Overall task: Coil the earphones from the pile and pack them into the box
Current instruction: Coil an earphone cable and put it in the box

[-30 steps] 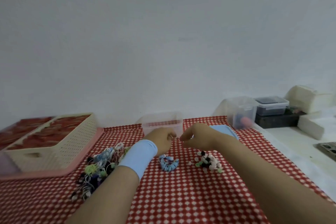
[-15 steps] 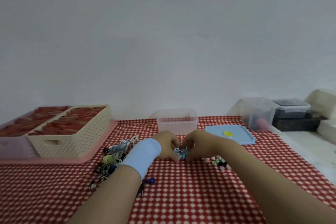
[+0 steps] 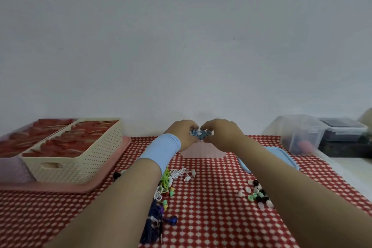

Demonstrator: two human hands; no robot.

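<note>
Above the clear box (image 3: pixel 201 152), at the back centre of the checked tablecloth (image 3: pixel 211 223), both hands meet around one blue earphone coil (image 3: pixel 199 134). The left hand (image 3: pixel 181 134) has curled fingers that pinch the coil's left side. The right hand (image 3: pixel 222 134) has curled fingers that pinch its right side. The coil hangs clear of the cloth. The hands hide the box rim, so alignment with the opening cannot be confirmed.

Probable faults:
1. Uncoiling. The cable looks springy. If one hand lets go before the coil is seated, the loops will likely open.
2. Missed drop. Release short of the hidden rim puts the coil on the cloth.
3. Box shift. The box appears light, so wrist pressure on its near wall may slide or tip it.
4. Forearm sweep. The left forearm crosses the earphone pile (image 3: pixel 161 197), and lowering it would drag the cables. The right forearm lies just beside the loose ear tips (image 3: pixel 257 195), which would scatter.

Clearances:
- Left: the cream basket (image 3: pixel 76 153) on the pink tray (image 3: pixel 100 186) is near the left forearm but apart from it.
- Right: the blue lid (image 3: pixel 281 157) lies partly under the right forearm. The clear container (image 3: pixel 298 135) and the dark lidded container (image 3: pixel 342 129) stand beyond it.
- Rear: the wall stands close behind the box.
- Open room: the cloth between the forearms is free, which favours pulling straight back toward the body.
</note>
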